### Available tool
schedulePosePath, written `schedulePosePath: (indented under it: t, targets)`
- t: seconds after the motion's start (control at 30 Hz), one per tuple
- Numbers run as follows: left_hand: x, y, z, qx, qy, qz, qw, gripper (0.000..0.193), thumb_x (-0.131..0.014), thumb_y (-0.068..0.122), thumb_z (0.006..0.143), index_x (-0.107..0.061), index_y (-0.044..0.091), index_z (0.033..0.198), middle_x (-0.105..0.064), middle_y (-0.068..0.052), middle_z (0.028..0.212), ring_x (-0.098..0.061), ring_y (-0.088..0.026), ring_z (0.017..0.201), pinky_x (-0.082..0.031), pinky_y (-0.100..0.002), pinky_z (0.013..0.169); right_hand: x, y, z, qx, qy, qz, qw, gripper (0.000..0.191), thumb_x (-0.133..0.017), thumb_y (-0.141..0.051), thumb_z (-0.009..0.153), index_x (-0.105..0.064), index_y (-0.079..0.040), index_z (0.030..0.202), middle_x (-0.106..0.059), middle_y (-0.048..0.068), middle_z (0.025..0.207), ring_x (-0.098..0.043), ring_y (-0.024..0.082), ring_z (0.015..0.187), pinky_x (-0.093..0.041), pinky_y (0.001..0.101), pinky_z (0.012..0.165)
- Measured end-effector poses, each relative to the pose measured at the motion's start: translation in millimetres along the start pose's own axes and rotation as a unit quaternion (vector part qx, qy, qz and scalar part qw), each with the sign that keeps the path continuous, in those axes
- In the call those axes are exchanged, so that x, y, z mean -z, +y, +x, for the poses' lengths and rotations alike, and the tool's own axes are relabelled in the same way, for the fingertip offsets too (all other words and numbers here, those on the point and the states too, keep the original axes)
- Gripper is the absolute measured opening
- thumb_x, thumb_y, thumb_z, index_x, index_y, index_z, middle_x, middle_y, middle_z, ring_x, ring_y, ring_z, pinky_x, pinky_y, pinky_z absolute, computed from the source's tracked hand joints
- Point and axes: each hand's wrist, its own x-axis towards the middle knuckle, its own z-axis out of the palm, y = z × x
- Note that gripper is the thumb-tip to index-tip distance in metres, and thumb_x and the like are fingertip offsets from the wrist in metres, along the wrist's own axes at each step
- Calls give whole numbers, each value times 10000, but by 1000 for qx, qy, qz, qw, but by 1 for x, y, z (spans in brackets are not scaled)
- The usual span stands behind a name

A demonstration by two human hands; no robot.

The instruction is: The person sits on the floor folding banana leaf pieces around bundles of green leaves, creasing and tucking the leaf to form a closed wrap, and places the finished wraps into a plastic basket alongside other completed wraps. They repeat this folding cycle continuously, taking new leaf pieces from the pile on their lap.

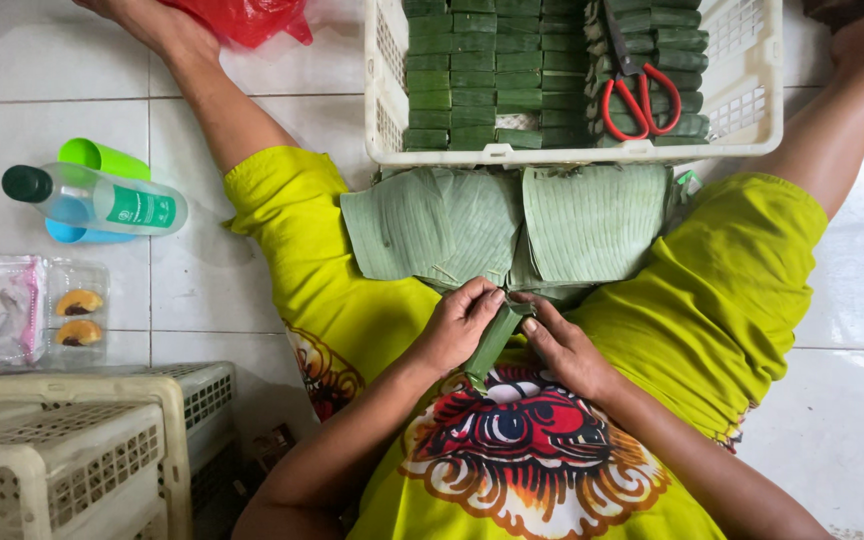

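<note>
Sitting on: a white tiled floor (202,290), legs spread, in a yellow-green printed shirt (552,470), seen from the head camera.
Crate ahead: a white plastic crate (762,120) between the knees, packed with rows of green leaf-wrapped parcels (472,70); red-handled scissors (640,98) lie on top at the right.
Empty crates: two cream slatted crates (82,440) stand at lower left, touching each other.
Leaves: flat banana-leaf sheets (512,220) spread over the lap, just below the crate.
Bottle: a clear bottle (97,200) with a dark cap lies on its side across a green cup (102,157) and a blue cup (77,233).
Snack box: a clear plastic box (37,312) holding two small brown cakes, beside the cups.
Left hand: the left hand (460,325) has its fingers closed on the top of a folded leaf strip (495,343).
Right hand: the right hand (564,345) pinches the same strip from the other side; both hands meet over the lap, against the shirt.
Bag: a red plastic bag (247,18) at the top edge, by one foot.
</note>
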Motion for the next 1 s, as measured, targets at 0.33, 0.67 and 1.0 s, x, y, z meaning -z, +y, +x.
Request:
schedulePosePath:
  t: [0.33, 0.67, 1.0]
  targets:
    - [2, 57, -13, -88, 6, 269, 959, 140, -654, 159, 984, -628, 26, 949, -646, -181, 760, -652, -354, 683, -499, -416, 607, 1, -55, -5, 53, 13, -268, 962, 678, -827, -405, 775, -585, -8, 1269, -720, 246, 965, -719, 410, 896, -577, 460, 760]
    - [0, 61, -14, -137, -34, 306, 942, 147, -612, 157, 993, -591, 26, 930, -641, -184, 821, -650, -415, 782, -504, -484, 672, -5, -22, -8, 180, 45, -342, 921, 461, -784, -339, 828, -585, 4, 1063, -681, 189, 866, -691, 408, 780, -548, 490, 646]
    - [6, 29, 4, -49, -67, 329, 941, 196, -623, 217, 992, -625, 30, 932, -658, -198, 790, -657, -388, 735, -500, -463, 646, -4, 5, 8, 157, 35, -359, 920, 401, -776, -359, 860, -568, -25, 931, -639, 192, 738, -668, 415, 697, -531, 502, 605]
